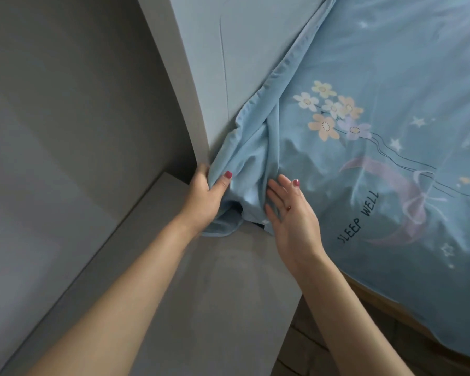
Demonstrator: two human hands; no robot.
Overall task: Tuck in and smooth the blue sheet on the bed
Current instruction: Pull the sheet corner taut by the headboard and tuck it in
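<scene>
Corner of the blue sheet (364, 77) bunched at the head of the bed, both hands on it.

The sheet lies flat over most of the mattress but gathers into loose folds at the near corner, where it meets the grey headboard (201, 63) and spills over the grey ledge (201, 280) beside the bed. The left hand (205, 198) is closed on the bunched edge, thumb on top pinching the cloth. The right hand (291, 213) is open and holds nothing, fingers spread flat against the folds. The risk I see: pulling the pinched edge too hard could drag the flat part askew, and pushing the thick bunch down unsorted could leave a lump or let the corner spring free.
</scene>
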